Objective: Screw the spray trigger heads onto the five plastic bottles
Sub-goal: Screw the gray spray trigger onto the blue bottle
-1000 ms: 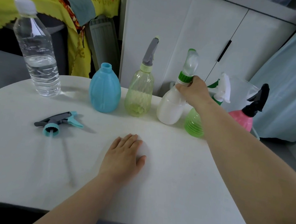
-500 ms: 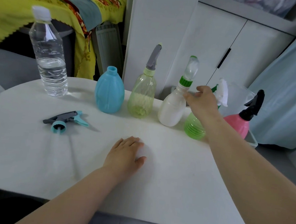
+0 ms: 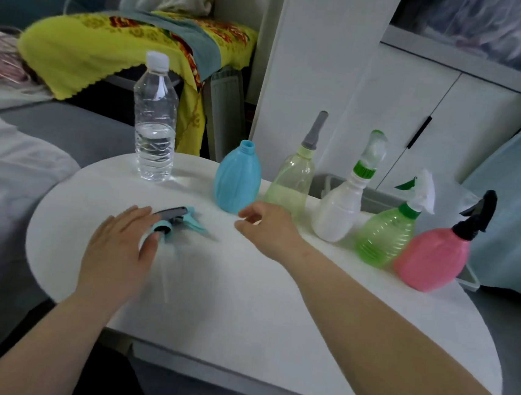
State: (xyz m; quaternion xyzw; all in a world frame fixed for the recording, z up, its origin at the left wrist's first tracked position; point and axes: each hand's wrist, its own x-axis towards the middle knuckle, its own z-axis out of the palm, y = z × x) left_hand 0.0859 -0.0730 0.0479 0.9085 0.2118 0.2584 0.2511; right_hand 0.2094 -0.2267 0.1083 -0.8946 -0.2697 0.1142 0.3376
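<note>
White round table [image 3: 242, 307], items listed left to right. Clear water bottle [image 3: 154, 123] upright at the far left edge, white cap, part full, no label or writing readable. Left hand [image 3: 119, 249] flat, palm down, fingers spread and loose, fingertips touching the collar end of the loose trigger head [image 3: 176, 219]; nothing gripped. Trigger head lies on its side on the table, long axis roughly left-right and tilted slightly away, grey top, teal collar toward the left hand, teal trigger lever pointing right; dip tube blurred, trails toward the near edge. Blue bottle [image 3: 237, 179] upright just behind it, neck open, no head fitted. Right hand [image 3: 267, 228] hovers in front of the blue bottle, fingers curled loosely, empty. Yellow-green bottle [image 3: 289, 184] with grey head, white bottle [image 3: 339, 211] with green collar, green bottle [image 3: 384, 236] with white head, pink bottle [image 3: 431, 261] with black head: all upright, heads on. No brands visible anywhere.
</note>
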